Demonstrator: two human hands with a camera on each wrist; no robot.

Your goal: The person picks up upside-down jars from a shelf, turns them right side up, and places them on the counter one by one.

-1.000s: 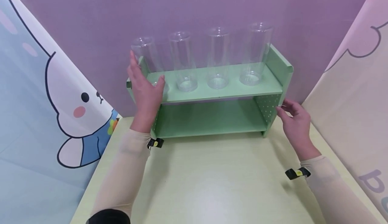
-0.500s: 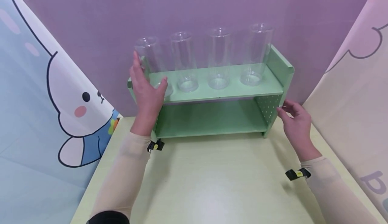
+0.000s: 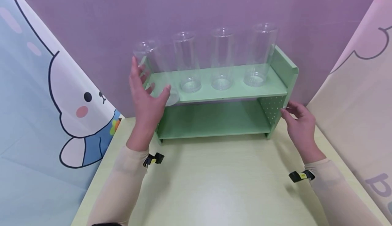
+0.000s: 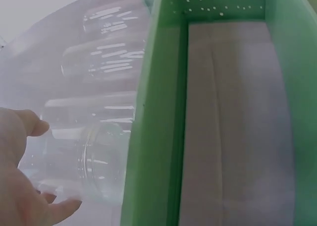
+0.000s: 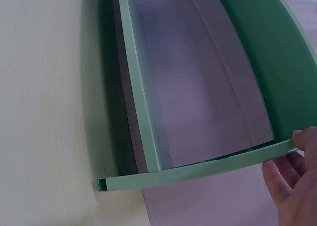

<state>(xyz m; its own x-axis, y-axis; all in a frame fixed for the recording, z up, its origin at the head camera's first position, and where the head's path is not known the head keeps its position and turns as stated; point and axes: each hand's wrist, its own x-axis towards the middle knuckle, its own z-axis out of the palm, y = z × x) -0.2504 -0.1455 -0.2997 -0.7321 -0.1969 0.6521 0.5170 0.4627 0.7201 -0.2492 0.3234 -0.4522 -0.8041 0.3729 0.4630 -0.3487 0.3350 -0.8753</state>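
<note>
My left hand (image 3: 146, 100) holds a tall clear plastic cylinder cup (image 3: 163, 71) at the left end of the green two-tier rack (image 3: 211, 119). Thumb and fingers wrap around the cup's lower half, and some fingers show through its wall. The cup leans, rim to the left, and its base overlaps the upper board's front edge in the head view. In the left wrist view the cup's round base (image 4: 106, 161) lies close to the green board (image 4: 156, 117). My right hand (image 3: 300, 127) pinches the front edge of the rack's right side panel (image 5: 223, 162) between thumb and fingers.
On the upper board stand three more clear cups: one left of centre (image 3: 186, 61), one in the middle (image 3: 222, 59) and one at the right (image 3: 260, 54). The rack stands on a pale wooden table (image 3: 208, 178) before a purple backdrop (image 3: 199, 5). Printed cloths flank both sides.
The leftmost cup has come forward off its place on the upper board, tilting, with its base now at the front edge. My left hand has moved with it; the right hand stays put.
</note>
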